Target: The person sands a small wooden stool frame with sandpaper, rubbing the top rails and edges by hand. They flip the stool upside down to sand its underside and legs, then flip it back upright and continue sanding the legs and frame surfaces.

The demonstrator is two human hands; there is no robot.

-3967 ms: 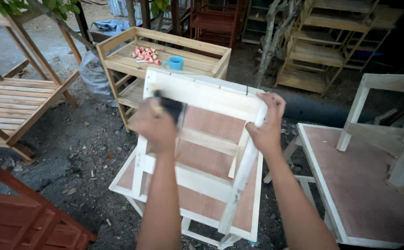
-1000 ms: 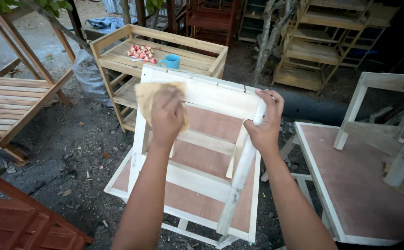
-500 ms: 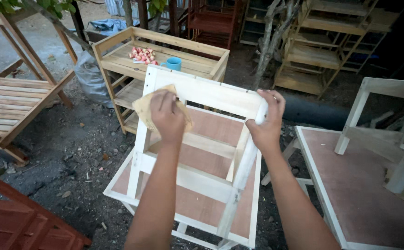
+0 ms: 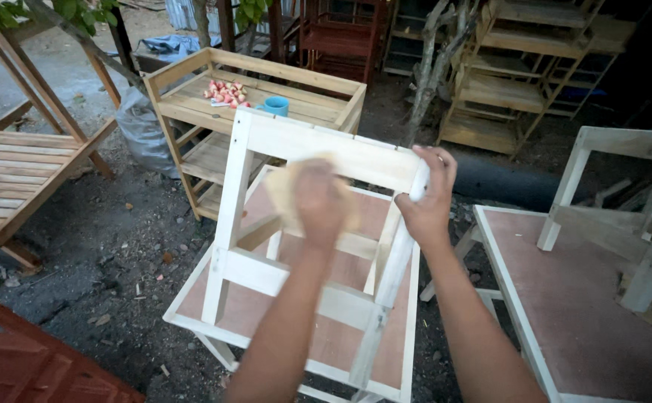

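White-painted wooden frame (image 4: 318,149) standing upright on a white-edged worktop (image 4: 408,328) with a reddish-brown panel. Left hand (image 4: 320,200) pressed flat against a tan sheet of sandpaper (image 4: 285,195) just below the frame's top rail, blurred by motion, so finger positions hard to make out; grip apparently pinning the sheet rather than clenched round it, though not certain. Right hand (image 4: 426,195) wrapped over the frame's upper right corner, grip closed on the rail, a ring on one finger. Lower parts of the frame partly hidden behind both forearms; its feet cut off at the bottom edge. Behind the frame, an unpainted wooden shelf unit (image 4: 191,89) carrying a blue cup (image 4: 275,106) and a small heap of pink-and-white items (image 4: 225,92), too small to identify. Right of the frame, a second worktop (image 4: 587,298) bearing another white frame (image 4: 624,194), cropped at the edge. Left of the frame, slatted wooden furniture (image 4: 12,172), only partly in view.
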